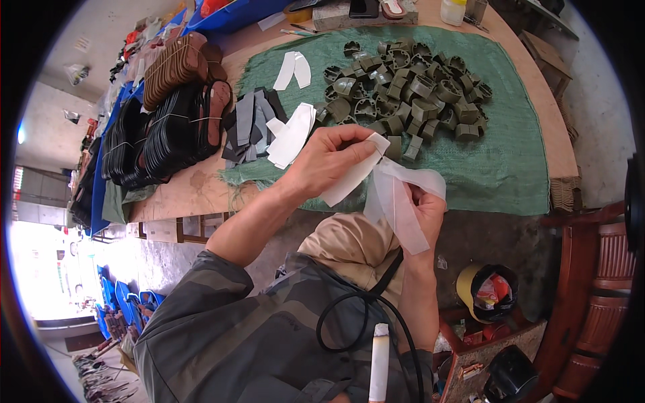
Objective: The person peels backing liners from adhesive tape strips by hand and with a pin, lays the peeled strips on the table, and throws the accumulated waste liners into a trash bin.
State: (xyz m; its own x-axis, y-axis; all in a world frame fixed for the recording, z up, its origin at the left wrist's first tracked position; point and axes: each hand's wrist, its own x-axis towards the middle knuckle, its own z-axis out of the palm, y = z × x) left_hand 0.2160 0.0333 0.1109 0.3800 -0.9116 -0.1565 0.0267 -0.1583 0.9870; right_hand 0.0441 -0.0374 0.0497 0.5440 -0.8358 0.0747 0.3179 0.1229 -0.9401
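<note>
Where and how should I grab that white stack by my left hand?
Pinch the white stack at its upper end, probably, from the far side: it lies flat on the green cloth, that end uncovered, while your left hand crowds its lower right.

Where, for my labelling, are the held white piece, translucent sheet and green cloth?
Held white piece (pixel 351 181), head view: lower part
Translucent sheet (pixel 395 196), head view: middle
Green cloth (pixel 498 176), head view: lower right

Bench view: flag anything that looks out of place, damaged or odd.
A cigarette with a burnt-looking tip juts in at the lower edge, odd around the thin white sheet being handled. The green woven mat is also frayed, loose strands at its left edge.
</note>
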